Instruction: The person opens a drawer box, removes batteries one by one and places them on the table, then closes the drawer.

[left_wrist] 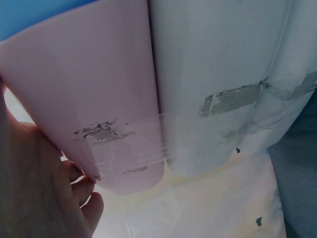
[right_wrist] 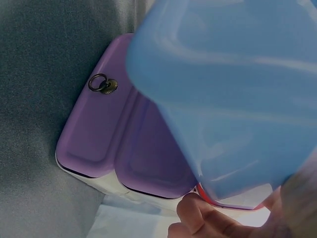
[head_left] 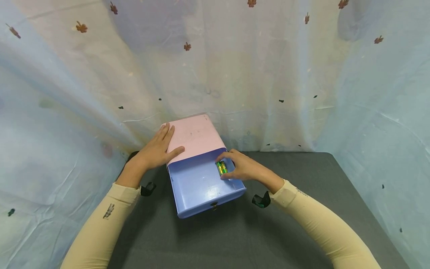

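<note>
A close-fitting, pale cream-yellow left sleeve (head_left: pixel 97 231) is ending in a broad left cuff (head_left: pixel 125 193), and a dark printed mark (head_left: pixel 109 211) is showing on its near side. The matching right sleeve (head_left: pixel 326 220) is creasing lightly, with faint dark print (head_left: pixel 302 191) running beside its right cuff (head_left: pixel 284 193). A curved black left fitting (head_left: pixel 147 189) is jutting rightward from the left cuff; a black right fitting (head_left: pixel 261 200), showing a trace of green, is jutting leftward from the other.

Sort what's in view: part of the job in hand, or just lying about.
In the job:
- batteries, between the right hand's thumb and fingers
- blue drawer, open beneath them
- pink casing, under the left hand

Apparently just there:
- purple drawers, shut
- curtain
- table, only a support
</note>
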The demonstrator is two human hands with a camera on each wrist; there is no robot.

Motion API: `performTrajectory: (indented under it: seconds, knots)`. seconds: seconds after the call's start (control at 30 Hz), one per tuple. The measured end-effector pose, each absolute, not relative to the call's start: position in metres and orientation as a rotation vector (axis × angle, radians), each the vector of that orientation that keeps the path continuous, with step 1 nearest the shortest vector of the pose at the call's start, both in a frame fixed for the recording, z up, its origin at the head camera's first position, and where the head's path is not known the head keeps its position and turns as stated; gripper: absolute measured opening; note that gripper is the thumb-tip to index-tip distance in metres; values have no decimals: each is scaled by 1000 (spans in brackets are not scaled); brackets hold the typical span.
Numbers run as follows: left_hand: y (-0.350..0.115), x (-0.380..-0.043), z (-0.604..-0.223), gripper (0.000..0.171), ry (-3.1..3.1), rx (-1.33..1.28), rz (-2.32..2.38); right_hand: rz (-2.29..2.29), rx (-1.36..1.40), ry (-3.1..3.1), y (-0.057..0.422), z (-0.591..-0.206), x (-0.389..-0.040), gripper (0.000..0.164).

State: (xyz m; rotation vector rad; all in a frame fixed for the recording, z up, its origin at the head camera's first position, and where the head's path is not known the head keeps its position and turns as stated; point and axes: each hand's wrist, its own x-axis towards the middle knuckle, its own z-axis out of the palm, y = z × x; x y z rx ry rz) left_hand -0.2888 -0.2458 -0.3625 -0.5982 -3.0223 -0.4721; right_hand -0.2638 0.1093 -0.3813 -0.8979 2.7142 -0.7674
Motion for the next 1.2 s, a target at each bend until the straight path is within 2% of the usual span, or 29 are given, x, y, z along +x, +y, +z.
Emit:
performTrajectory:
  seconds: [1.2]
  knots:
    - [-245, -288, -361, 104, -3046, -578, -447, -819, -913, 2692, 112, -381, -264, 56]
